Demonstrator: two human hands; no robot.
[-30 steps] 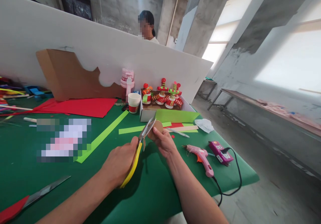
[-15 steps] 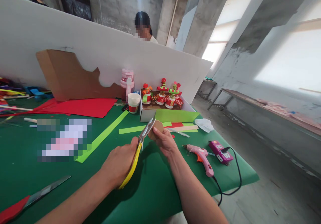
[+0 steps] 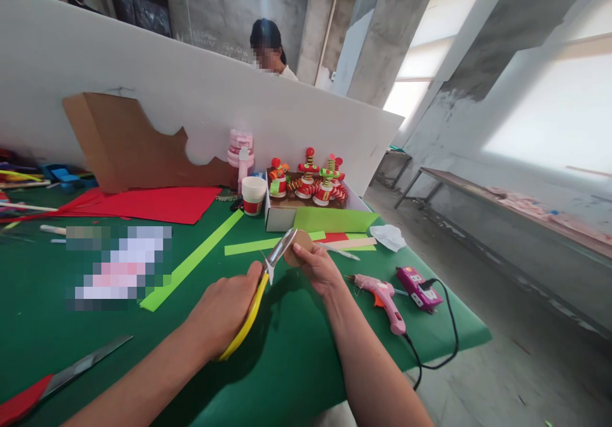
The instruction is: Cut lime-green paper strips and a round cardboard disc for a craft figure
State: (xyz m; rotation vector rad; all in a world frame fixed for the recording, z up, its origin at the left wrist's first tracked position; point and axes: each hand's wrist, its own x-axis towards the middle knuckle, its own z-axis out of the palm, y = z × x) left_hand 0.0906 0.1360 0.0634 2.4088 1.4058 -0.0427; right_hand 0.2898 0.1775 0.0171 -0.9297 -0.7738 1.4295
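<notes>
My left hand (image 3: 228,312) is closed round the yellow handles of a pair of scissors (image 3: 280,250), whose blades point up and away from me. A brown cardboard disc (image 3: 300,246) is pinched between the thumb and fingers of my right hand (image 3: 321,270). The blades meet the disc's left edge, and a thin pale sliver hangs by the scissors' pivot. Both hands are above the green table (image 3: 277,369). Behind the disc lie light green paper strips (image 3: 258,246) and a white pen (image 3: 342,251).
To the right lie a pink glue gun (image 3: 382,296), its cord and a purple power block (image 3: 418,289). A box (image 3: 282,218) holds several red-and-green paper figures, beside paper cups (image 3: 253,195). Red-handled scissors (image 3: 67,376) lie at front left. A person (image 3: 268,51) is behind the white partition (image 3: 205,95).
The view has shifted slightly. The scissors stay at the disc's left edge, their blades seeming closer together, and the pale sliver near the pivot shows more.
</notes>
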